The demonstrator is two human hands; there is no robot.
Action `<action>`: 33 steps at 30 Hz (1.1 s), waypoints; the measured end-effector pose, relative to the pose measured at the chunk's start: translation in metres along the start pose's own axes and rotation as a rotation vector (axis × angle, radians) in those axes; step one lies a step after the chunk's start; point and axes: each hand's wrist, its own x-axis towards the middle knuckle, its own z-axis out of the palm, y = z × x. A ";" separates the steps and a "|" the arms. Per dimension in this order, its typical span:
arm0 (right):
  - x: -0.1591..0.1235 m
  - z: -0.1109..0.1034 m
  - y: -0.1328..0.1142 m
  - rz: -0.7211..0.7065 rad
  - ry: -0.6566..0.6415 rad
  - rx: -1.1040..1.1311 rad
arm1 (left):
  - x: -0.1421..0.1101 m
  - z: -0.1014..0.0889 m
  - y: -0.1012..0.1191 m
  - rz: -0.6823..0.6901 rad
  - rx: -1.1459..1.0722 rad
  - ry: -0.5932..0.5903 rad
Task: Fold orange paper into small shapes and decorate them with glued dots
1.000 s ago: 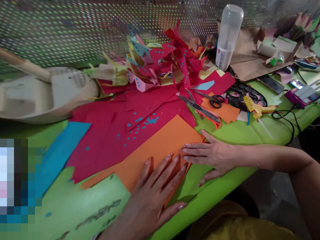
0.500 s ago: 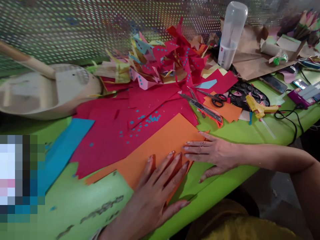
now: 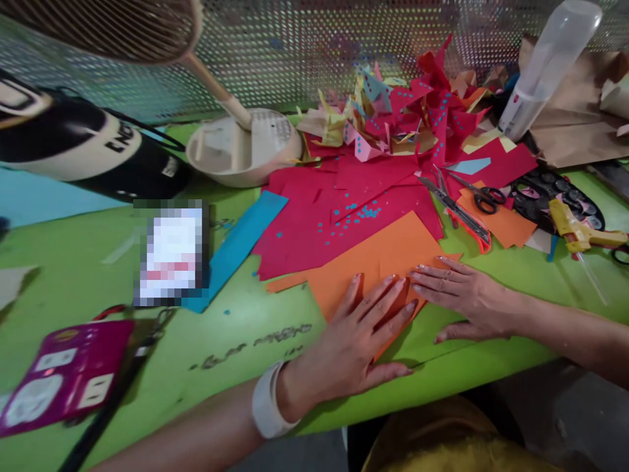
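A: Which items are surrounding the work area?

B: Red sheets point(image 3: 299, 229) are lying partly beneath the orange paper point(image 3: 388, 246), carrying scattered blue bits point(image 3: 369, 212). A cutter point(image 3: 457, 213) and scissors point(image 3: 478, 191) are occupying the surface point(image 3: 196, 400) beyond the right grip point(image 3: 474, 298); a yellow glue gun point(image 3: 572, 226) is resting farther right. A blue strip point(image 3: 240, 249) is bordering the red sheets at left. A folded-paper pile point(image 3: 417, 108) is crowding the rear.

A: Where is the orange paper lying relative to each grip?

B: Directly under both. The left grip point(image 3: 346, 351) is spreading its fingers across the near portion; the right grip is touching the right edge with its fingertips. Both are lying flat and released.
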 end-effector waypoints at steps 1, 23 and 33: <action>0.000 0.000 0.000 -0.001 0.006 0.002 | 0.000 0.000 0.000 -0.002 -0.001 0.001; 0.000 -0.001 0.000 -0.012 0.022 -0.003 | -0.002 0.004 0.000 -0.012 -0.017 -0.017; -0.002 -0.005 0.014 0.090 -0.022 -0.039 | -0.003 0.004 -0.003 0.015 0.007 0.020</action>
